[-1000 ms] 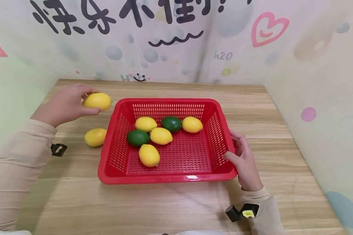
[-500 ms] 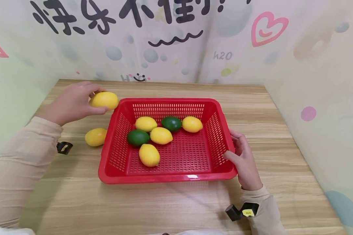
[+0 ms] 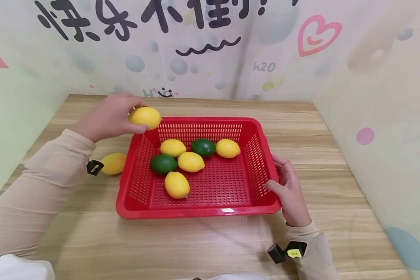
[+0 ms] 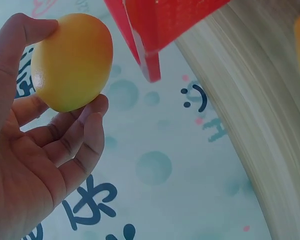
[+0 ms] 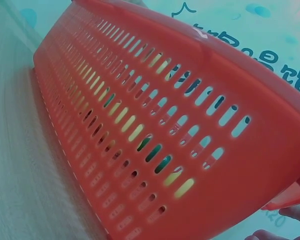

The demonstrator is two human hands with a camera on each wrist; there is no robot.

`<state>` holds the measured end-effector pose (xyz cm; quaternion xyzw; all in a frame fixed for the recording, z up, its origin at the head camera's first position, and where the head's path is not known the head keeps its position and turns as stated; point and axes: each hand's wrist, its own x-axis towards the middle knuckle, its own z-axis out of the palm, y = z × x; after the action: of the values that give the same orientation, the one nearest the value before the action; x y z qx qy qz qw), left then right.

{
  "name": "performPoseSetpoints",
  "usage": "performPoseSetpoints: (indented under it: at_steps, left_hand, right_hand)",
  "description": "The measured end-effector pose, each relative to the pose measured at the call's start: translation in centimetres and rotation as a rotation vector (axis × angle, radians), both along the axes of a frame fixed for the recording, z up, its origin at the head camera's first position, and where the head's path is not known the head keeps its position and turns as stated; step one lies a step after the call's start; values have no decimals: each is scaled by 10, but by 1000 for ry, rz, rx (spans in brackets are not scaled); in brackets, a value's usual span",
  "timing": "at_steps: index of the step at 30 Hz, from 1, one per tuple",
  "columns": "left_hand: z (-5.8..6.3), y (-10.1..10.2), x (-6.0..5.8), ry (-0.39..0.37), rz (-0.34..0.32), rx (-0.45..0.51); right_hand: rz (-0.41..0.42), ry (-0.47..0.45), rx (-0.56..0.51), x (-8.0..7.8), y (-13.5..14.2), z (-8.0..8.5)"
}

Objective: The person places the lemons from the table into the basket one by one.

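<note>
My left hand holds a yellow lemon between thumb and fingers, over the back left corner of the red plastic basket. In the left wrist view the thumb lies on one end of this lemon and fingertips on the other. My right hand grips the basket's right rim, thumb inside and fingers outside. Inside the basket lie several yellow lemons and two dark green ones, one green lemon at the left and another green lemon near the back.
Another yellow lemon lies on the wooden table just left of the basket, partly behind the left wrist's black strap mount. Printed walls stand behind the table and along both sides.
My left hand has carried its lemon rightward, from left of the basket to above its back left corner. The right hand and the basket have stayed in place.
</note>
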<state>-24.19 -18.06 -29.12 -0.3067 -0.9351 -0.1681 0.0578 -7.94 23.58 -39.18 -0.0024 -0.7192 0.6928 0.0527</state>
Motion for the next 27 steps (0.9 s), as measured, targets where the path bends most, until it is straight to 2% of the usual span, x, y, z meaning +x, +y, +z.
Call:
performPoseSetpoints:
  at_steps: [13, 27]
  left_hand:
    - [-1, 20, -2, -49, -36, -8]
    - [-1, 35, -6, -8, -88, -28]
  right_hand:
    - [3, 4, -6, 0, -1, -2]
    - [-3, -5, 9, 1, 1, -1]
